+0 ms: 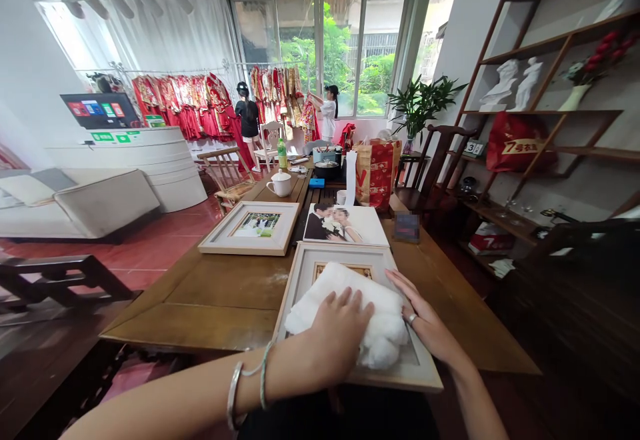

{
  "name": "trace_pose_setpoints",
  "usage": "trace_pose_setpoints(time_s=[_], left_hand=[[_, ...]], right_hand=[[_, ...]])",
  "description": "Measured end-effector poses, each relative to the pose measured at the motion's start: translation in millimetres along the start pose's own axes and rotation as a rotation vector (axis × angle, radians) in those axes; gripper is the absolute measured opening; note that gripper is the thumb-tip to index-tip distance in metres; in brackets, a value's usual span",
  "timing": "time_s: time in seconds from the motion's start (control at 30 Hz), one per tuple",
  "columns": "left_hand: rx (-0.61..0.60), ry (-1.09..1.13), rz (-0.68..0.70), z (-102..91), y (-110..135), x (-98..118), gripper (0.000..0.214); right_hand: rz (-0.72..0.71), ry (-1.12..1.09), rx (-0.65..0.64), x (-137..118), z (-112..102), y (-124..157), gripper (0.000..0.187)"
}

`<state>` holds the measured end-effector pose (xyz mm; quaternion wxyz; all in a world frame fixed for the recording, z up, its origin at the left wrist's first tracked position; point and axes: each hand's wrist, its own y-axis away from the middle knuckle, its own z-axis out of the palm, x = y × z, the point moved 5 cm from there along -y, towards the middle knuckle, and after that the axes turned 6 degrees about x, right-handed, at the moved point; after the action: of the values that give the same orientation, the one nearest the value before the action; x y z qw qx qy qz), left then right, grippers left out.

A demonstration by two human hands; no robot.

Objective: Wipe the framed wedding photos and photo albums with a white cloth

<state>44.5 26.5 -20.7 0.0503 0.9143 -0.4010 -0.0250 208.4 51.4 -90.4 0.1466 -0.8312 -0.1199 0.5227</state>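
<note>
A white fluffy cloth [333, 287] lies bunched over a picture frame [294, 277] on the near part of the table, covering most of its picture. My left hand [343, 327] presses down on the cloth from above, fingers bent over it. Along the frame's right edge rests my right hand [417, 310], its fingers stretched out and a ring on one of them. The frame has a pale wooden rim and a grey-white mat; part of a gold-patterned inner border shows above the cloth. Its near edge overhangs the table towards me.
Behind lie a second framed photo [240, 248] and a couple's photo print [373, 221]. A lidded white cup [281, 184], green bottle [283, 155], blue box [317, 183] and red-and-tan bag [375, 173] stand farther back. Two people [247, 120] are by the clothes rack.
</note>
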Motion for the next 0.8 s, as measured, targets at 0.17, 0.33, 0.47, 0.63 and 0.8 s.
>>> trace_pose_setpoints(time_s=[0.17,0.33,0.47,0.63,0.8], left_hand=[[0.110,-0.077,-0.113,6.3,-17,-21,0.068],[0.246,-0.120,-0.149,1.6,-49,-40,0.065],[0.242,-0.072,-0.106,-2.6,-69,-51,0.068],[0.116,-0.021,-0.047,1.1,-58,-42,0.072],[-0.017,0.035,0.064,2.3,-1,4,0.069]], right_hand=[[0.040,0.026,0.013,-3,1,1,0.053],[0.076,0.028,0.009,-3,1,1,0.057],[0.074,0.033,0.012,-3,0,1,0.058],[0.076,0.022,0.033,1,0,1,0.056],[0.032,0.009,0.025,0,1,2,0.053]])
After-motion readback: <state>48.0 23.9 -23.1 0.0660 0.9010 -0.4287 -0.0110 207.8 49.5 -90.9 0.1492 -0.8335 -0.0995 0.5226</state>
